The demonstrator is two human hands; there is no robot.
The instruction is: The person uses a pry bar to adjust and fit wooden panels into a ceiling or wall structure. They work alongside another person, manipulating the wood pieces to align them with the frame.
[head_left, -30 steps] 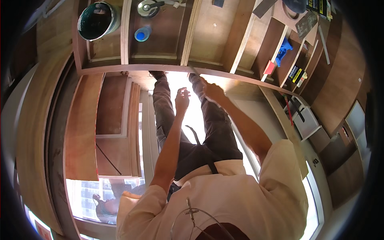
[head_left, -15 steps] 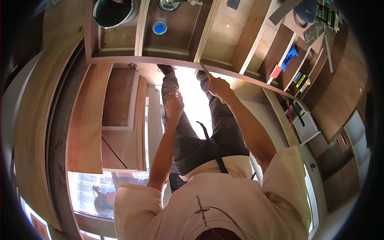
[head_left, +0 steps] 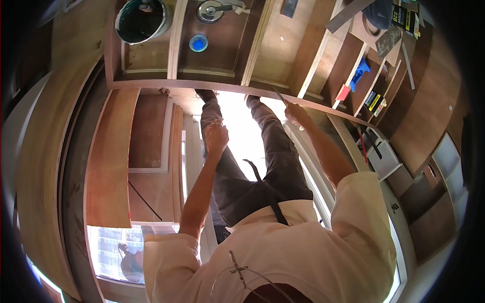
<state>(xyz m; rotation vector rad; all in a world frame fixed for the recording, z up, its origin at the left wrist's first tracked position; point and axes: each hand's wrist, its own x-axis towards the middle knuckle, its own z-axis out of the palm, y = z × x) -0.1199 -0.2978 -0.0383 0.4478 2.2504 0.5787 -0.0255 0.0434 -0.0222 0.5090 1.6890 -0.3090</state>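
My right hand (head_left: 299, 116) is closed round a thin flat grey tool (head_left: 278, 94), gripping it by its near end. The tool's far tip points up and left, close to the near edge of a wooden compartmented frame (head_left: 202, 85); whether they touch I cannot tell. My left hand (head_left: 216, 137) hangs in front of my left trouser leg with its fingers curled in. Anything inside those fingers is hidden.
Inside the frame are a bucket (head_left: 164, 22) with dark contents, a round metal disc (head_left: 209, 12), a blue-centred dish (head_left: 198, 43) and a blue cloth (head_left: 360, 70). Wooden panels (head_left: 112, 161) stand on the left. A red-handled tool (head_left: 362, 144) lies at right.
My right hand has moved right and slightly nearer with the flat tool. My left hand has shifted a little left and nearer. The view has shifted slightly.
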